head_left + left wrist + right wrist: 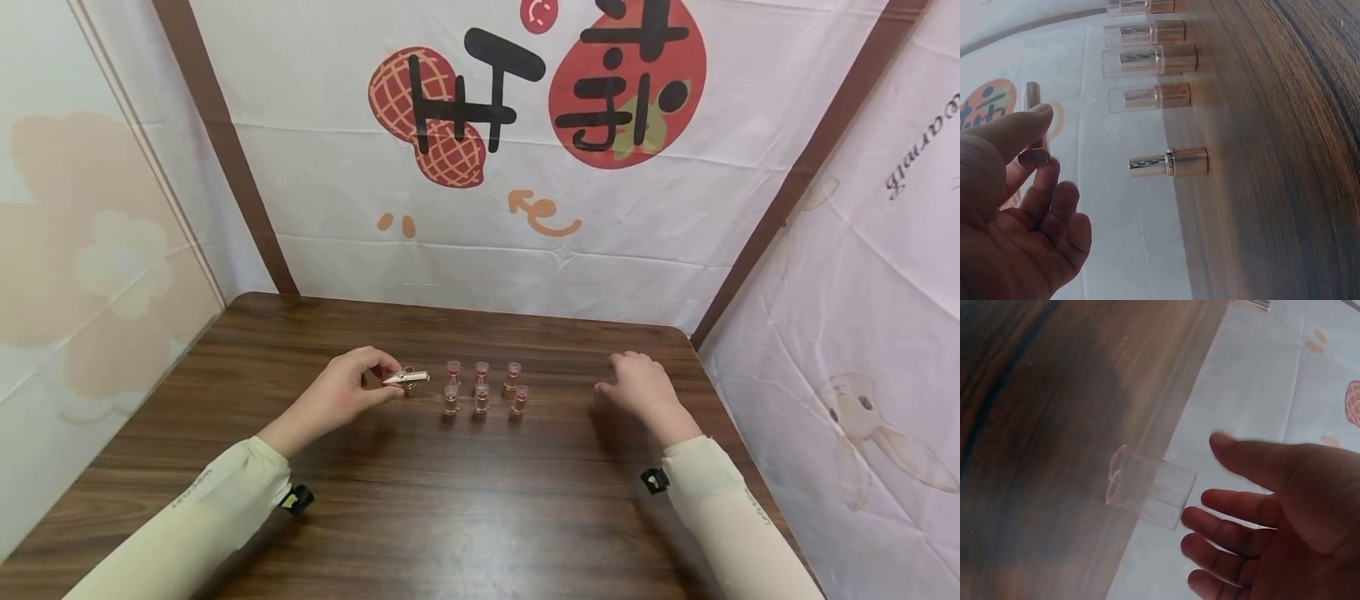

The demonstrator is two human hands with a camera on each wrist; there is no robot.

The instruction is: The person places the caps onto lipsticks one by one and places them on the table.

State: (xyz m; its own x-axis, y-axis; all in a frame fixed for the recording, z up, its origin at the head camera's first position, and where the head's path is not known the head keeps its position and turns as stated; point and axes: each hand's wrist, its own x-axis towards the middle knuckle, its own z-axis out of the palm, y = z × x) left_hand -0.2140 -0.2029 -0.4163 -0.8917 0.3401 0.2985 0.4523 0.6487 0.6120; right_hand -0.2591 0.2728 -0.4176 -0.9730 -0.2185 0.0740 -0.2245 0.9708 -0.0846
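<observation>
My left hand (348, 385) pinches a shiny gold lipstick tube (1033, 100) between thumb and fingertips, tilted and lifted above the table. Just beyond it, an uncapped gold lipstick tube (1179, 164) stands upright. To its right are several more lipstick tubes (481, 402) under clear caps, in two short rows. At the right side of the table is my right hand (641, 385), holding nothing, its fingers loosely bent and thumb apart. Its fingertips are close to clear plastic caps (1154, 487) that overlap in the right wrist view; the hand hides them in the head view.
The dark wooden table (450, 508) has rounded back corners. White printed cloth (480, 275) hangs behind it and at both sides. Black wrist devices (297, 499) are worn at both cuffs.
</observation>
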